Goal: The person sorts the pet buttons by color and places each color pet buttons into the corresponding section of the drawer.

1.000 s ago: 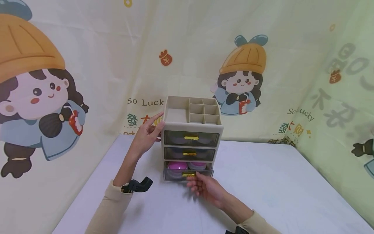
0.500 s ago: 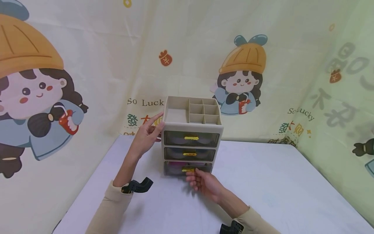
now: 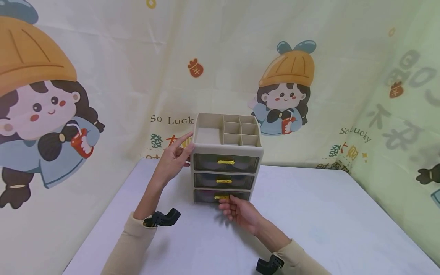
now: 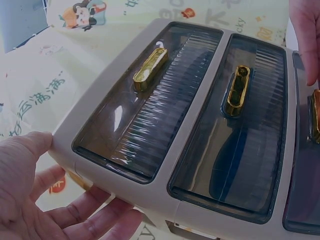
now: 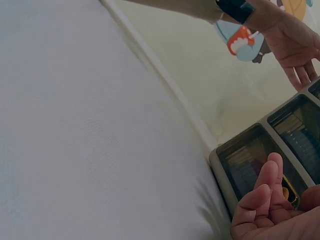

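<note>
A beige desktop drawer organizer [image 3: 227,148] stands on the table, with smoky clear drawers and gold handles. My left hand [image 3: 173,158] rests against its left side near the top, thumb at the front corner and fingers spread along the side panel. In the left wrist view the top drawer [image 4: 120,115] and middle drawer [image 4: 205,165] are closed. Down at the bottom drawer [image 3: 206,196], my right hand [image 3: 242,215] pinches the gold handle [image 3: 221,197] at its right end. That drawer's front sits about flush with the frame. The right wrist view shows the fingers partly covering the handle.
Open compartments [image 3: 240,130] form the organizer's top, one large and several small. A white cloth covers the table [image 3: 309,214]. Behind hangs a cream printed backdrop [image 3: 227,57] with cartoon figures. Black cameras sit on both wrists.
The bottom drawer, partly out with pink-topped round things showing inside, has slid back into the organizer, with my right hand moving along at its handle. My left hand has stayed put.
</note>
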Available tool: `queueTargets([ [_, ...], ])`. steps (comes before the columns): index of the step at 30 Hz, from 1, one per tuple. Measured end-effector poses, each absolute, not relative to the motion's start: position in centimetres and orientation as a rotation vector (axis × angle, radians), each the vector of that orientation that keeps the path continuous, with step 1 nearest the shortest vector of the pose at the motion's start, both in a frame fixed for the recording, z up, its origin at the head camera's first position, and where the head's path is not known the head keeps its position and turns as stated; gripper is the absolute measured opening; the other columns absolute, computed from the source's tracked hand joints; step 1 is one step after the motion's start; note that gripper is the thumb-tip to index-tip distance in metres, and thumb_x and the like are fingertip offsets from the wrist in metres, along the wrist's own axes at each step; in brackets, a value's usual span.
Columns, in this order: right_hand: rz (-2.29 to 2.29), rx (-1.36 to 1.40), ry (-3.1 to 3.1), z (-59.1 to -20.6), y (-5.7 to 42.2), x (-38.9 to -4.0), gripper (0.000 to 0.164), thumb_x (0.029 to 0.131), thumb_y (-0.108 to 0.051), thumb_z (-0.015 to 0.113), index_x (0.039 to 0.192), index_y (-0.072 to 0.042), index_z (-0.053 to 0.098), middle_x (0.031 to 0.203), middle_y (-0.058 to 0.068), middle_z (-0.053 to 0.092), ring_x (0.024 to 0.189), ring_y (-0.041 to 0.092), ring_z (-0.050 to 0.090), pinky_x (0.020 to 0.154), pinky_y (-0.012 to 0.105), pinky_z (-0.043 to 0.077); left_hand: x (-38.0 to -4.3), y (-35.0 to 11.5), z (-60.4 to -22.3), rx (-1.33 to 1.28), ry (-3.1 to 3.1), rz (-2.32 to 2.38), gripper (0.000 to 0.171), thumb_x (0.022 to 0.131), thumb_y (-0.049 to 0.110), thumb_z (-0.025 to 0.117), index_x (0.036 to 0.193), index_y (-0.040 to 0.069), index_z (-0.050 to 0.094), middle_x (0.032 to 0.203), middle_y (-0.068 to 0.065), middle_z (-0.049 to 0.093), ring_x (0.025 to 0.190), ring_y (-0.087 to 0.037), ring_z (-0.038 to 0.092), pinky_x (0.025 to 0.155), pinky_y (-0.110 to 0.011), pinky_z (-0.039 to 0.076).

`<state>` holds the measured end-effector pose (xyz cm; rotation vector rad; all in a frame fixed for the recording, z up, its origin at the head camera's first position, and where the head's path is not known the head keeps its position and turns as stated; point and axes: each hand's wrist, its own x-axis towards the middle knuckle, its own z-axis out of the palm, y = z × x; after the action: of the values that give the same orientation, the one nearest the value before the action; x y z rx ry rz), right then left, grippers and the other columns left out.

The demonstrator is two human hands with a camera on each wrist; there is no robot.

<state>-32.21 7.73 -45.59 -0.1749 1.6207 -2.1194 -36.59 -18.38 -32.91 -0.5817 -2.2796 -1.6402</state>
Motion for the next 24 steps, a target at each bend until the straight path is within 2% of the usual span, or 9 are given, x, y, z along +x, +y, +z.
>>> queueTargets([
  [15, -2.153, -0.115, 1.575, -45.5, 8.0, -32.3, 0.050, 0.103, -0.033, 0.038, 0.130, 0.008, 0.048, 0.096, 0.001, 0.069, 0.079, 0.010, 0.056, 0.068, 0.022, 0.042, -36.7, -18.3, -32.9, -0.597, -2.269, -1.648, 0.054, 0.092, 0.052, 0.055, 0.143, 0.038, 0.042, 0.112, -0.014, 0.065, 0.089, -0.026, 0.068, 0.076, -0.045, 0.057],
  [24, -2.244, 0.055, 1.388, -44.0, 8.8, -28.9, 0.045, 0.102, -0.030, 0.040, 0.129, 0.005, 0.048, 0.092, -0.001, 0.065, 0.082, 0.008, 0.054, 0.069, 0.019, 0.042, -36.7, -18.3, -33.0, -0.602, -2.267, -1.636, 0.054, 0.093, 0.051, 0.054, 0.144, 0.036, 0.042, 0.112, -0.014, 0.065, 0.089, -0.026, 0.068, 0.075, -0.044, 0.057],
])
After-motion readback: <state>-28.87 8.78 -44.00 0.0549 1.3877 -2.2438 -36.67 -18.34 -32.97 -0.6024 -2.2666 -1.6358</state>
